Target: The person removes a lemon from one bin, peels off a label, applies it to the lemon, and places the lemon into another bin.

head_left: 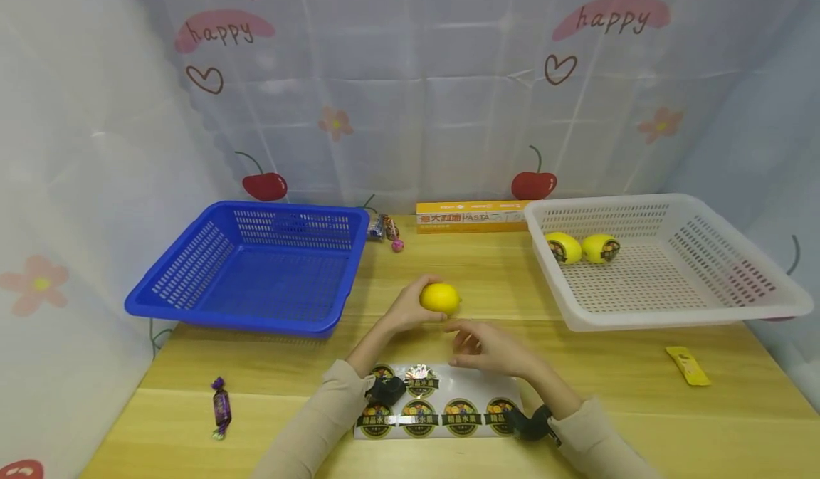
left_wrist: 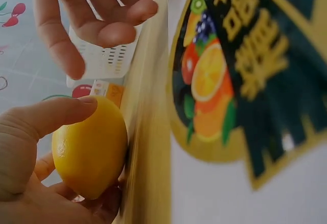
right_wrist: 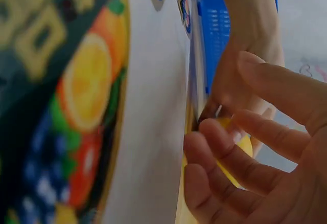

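A yellow lemon (head_left: 440,298) is in my left hand (head_left: 410,308), gripped between thumb and fingers just above the wooden table. The left wrist view shows the thumb lying over the lemon (left_wrist: 91,150), with the fingers beneath and behind it. Close by, my right hand (head_left: 490,349) hovers with loosely bent fingers and nothing visible in them. It does not touch the lemon. Below both hands lies a white sheet of round fruit stickers (head_left: 472,388), dark with gold lettering. The forearms and dark wrist straps hide part of it.
At the left stands a blue basket (head_left: 282,280). A white basket (head_left: 679,319) at the right holds two lemons (head_left: 598,249) with dark stickers. A pasta box (head_left: 474,218) and several wrapped candies (head_left: 387,228) sit at the back. A purple candy (head_left: 221,408) and yellow packet (head_left: 688,366) lie nearer.
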`<state>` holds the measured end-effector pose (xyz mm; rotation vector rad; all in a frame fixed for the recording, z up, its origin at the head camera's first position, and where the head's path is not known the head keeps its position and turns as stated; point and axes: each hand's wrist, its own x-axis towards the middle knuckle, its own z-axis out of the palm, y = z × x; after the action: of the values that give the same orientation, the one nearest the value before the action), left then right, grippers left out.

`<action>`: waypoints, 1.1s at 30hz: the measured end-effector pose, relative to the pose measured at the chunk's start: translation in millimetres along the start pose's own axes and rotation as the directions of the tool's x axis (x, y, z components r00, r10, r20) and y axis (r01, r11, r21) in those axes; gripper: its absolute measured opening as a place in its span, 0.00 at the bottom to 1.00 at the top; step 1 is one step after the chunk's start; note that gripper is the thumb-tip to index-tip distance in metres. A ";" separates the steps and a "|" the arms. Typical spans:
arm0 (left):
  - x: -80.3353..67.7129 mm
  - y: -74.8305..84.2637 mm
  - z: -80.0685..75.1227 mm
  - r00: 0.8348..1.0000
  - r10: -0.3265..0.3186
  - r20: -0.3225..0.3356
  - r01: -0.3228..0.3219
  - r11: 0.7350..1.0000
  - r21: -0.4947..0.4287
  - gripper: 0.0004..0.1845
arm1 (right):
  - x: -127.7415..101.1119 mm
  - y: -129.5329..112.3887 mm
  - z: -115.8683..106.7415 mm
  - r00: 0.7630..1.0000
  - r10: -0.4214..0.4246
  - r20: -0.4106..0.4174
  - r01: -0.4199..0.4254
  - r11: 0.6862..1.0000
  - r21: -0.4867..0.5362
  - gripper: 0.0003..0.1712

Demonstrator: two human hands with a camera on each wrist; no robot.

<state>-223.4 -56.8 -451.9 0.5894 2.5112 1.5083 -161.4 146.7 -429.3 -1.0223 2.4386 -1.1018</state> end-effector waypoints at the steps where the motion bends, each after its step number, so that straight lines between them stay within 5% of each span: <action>1: -0.6 -0.4 -0.1 1.000 -0.008 -0.004 0.008 1.000 -0.007 0.38 | 0.6 -1.6 2.0 1.000 0.000 0.014 0.000 0.999 -0.034 0.29; 10: -17.5 3.1 -12.4 0.994 -0.054 -0.095 0.051 0.998 -0.035 0.42 | -0.6 -14.9 26.4 1.000 0.001 0.017 0.003 0.967 -0.256 0.28; 14: -35.8 9.6 -20.7 0.993 -0.012 -0.116 0.014 1.000 0.020 0.36 | 0.3 -20.1 33.1 1.000 0.025 0.012 -0.020 0.959 -0.281 0.27; 18: -55.4 13.3 -27.6 0.999 0.028 0.042 -0.032 0.995 0.096 0.28 | 1.0 -21.1 35.4 0.999 0.030 0.013 -0.025 0.957 -0.290 0.27; 23: -75.4 12.1 -30.8 0.953 -0.016 0.303 -0.036 0.986 0.165 0.26 | 1.5 -19.8 35.9 0.999 0.032 0.030 -0.023 0.966 -0.258 0.25; 25: -79.9 10.8 -29.5 0.944 -0.026 0.329 -0.039 0.981 0.188 0.27 | 1.5 -18.7 34.7 0.999 0.043 0.030 -0.034 0.969 -0.244 0.24; 33: -83.2 9.2 -16.2 0.956 -0.030 0.293 -0.070 0.943 0.324 0.18 | -1.2 -16.1 24.3 0.995 0.098 0.027 -0.089 0.967 -0.237 0.21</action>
<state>-150.6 -100.0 -441.8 0.8221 2.5347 0.9176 -140.5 126.9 -433.7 -0.9719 2.6027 -0.7688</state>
